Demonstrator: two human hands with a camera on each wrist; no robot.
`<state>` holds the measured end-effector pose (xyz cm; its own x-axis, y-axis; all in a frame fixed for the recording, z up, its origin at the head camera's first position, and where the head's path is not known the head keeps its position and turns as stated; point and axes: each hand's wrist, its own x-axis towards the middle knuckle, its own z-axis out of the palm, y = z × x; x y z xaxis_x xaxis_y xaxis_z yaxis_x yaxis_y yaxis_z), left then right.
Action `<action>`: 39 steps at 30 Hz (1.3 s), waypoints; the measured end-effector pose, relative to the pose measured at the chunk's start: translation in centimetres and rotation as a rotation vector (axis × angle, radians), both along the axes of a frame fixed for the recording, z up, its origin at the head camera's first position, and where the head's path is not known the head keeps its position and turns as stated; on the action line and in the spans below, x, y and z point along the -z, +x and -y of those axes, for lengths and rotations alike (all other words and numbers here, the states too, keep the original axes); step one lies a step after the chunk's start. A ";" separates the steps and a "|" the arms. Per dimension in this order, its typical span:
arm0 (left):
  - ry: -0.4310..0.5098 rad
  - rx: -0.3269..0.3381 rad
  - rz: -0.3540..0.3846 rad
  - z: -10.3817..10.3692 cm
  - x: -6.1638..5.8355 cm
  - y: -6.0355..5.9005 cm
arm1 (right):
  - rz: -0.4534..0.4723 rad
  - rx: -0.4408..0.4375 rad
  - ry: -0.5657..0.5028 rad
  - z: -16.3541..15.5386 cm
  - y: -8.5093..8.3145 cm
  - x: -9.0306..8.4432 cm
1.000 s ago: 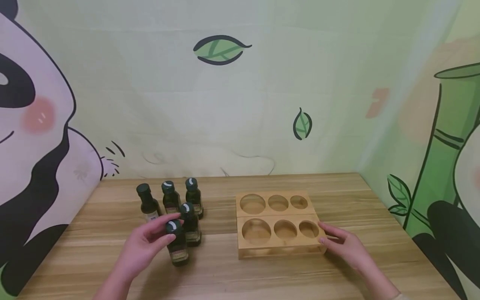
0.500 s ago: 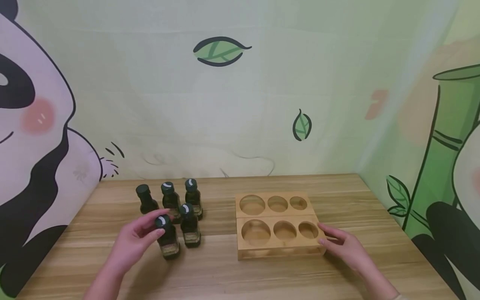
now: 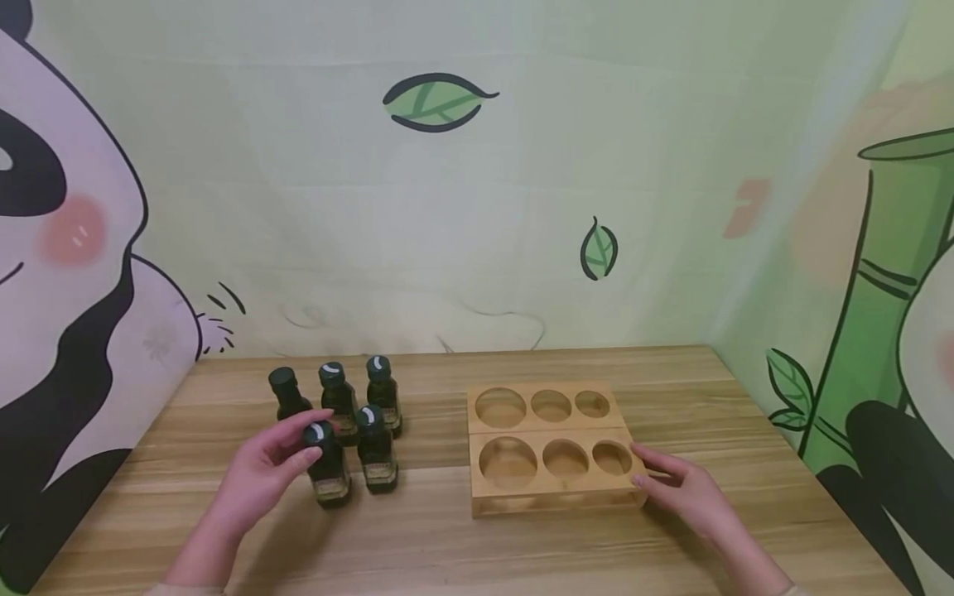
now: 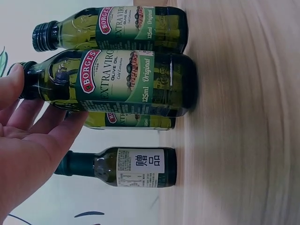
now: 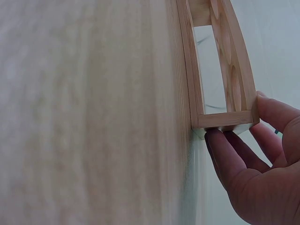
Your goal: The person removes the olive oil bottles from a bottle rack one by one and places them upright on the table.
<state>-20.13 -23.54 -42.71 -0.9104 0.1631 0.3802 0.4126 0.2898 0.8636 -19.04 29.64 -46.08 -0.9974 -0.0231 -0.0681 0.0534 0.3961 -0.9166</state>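
My left hand [image 3: 257, 476] pinches a small olive oil bottle [image 3: 330, 476] at its dark cap and neck, thumb in front and fingers behind. The left wrist view shows its green and cream label [image 4: 117, 75]; the bottle is upright, its base at or very near the tabletop. To its right stands another olive oil bottle [image 3: 377, 455] of the same kind. Right of the bottles lies a two-row wooden rack [image 3: 551, 503] with round holes of differing sizes. My right hand [image 3: 689, 492] holds the rack's right end, thumb and fingers against its edges, as the right wrist view [image 5: 253, 168] confirms.
Behind the held bottle stand two more olive oil bottles [image 3: 339, 401] and a slimmer dark bottle [image 3: 286, 393] with a white label. The wooden table [image 3: 447, 555] meets a printed cloth backdrop [image 3: 484, 207] at the back and sides.
My left hand has moved the olive oil bottle left and slightly back, opening a gap from the bottle on its right. The right hand and the rack have stayed in place.
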 end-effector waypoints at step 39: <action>-0.034 0.057 0.010 1.1 0.5 -0.8 | -0.037 -0.021 0.037 0.0 -0.2 -0.1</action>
<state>-20.95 -24.63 -43.23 -0.9028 0.2274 0.3650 0.4211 0.2949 0.8577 -19.22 29.68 -45.94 -0.9986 -0.0425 -0.0326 0.0112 0.4306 -0.9025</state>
